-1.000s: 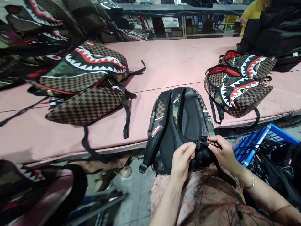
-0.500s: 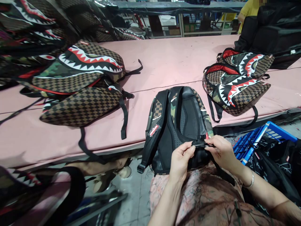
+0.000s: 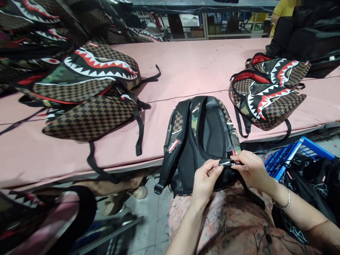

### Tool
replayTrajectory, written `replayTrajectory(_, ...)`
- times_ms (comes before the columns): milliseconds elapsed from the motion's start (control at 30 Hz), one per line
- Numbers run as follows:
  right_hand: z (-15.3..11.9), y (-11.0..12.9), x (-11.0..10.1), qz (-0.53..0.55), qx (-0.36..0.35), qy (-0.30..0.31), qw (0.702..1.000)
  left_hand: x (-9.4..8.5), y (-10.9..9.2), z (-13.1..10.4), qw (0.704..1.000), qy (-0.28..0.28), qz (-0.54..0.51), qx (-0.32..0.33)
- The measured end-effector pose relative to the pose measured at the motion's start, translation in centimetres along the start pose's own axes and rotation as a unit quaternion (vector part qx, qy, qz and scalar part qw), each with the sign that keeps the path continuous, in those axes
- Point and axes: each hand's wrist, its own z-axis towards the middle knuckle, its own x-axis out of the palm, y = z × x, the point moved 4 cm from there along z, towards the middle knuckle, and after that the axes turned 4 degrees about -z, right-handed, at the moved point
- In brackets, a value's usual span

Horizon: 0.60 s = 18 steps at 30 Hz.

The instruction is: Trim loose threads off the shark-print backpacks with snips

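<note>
A black backpack [image 3: 175, 177] with checkered and camouflage trim leans on the table edge, its strap side facing up and its lower end at my lap. My left hand [image 3: 205, 179] is closed, pinching the lower end of the right-hand shoulder strap [image 3: 225, 162]. Close beside it, my right hand [image 3: 251, 168] is closed on the dark webbing at that strap end; a small shiny piece shows between the fingertips. Fingers partly hide the joint. The other shoulder strap [image 3: 174, 161] lies loose, a buckle [image 3: 158, 188] at its lower end.
Checkered shark-mouth backpacks [image 3: 90, 118] lie on the pink table [image 3: 186, 71] at left, with more backpacks [image 3: 276, 102] at right. Black bags [image 3: 313, 39] are piled behind those. A blue crate [image 3: 316, 147] with black bags stands right of me. A person in a yellow top [image 3: 281, 10] is at the back.
Both hands stay at the strap end with only slight finger shifts. A light, shiny piece shows more plainly between them. The view has moved very slightly.
</note>
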Motion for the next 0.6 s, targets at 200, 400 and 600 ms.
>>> replayTrajectory(200, 0.7, 0.5, -1.0, -0.06, -0.032, 0.029, 0.997, 0.1, -0.2, -0.1, 1.0, 0.014, -0.004, -0.013)
replayTrajectory(400, 0.5, -0.7, -1.2, 0.082, 0.037, -0.03, 0.995, 0.0, -0.4, 0.3, 0.999, 0.047, -0.013, -0.02)
replayTrajectory(600, -0.5, -1.0, -1.1, 0.116, 0.065, -0.049, 0.99, -0.1, 0.3, 0.8, 0.997, 0.005, -0.021, -0.068)
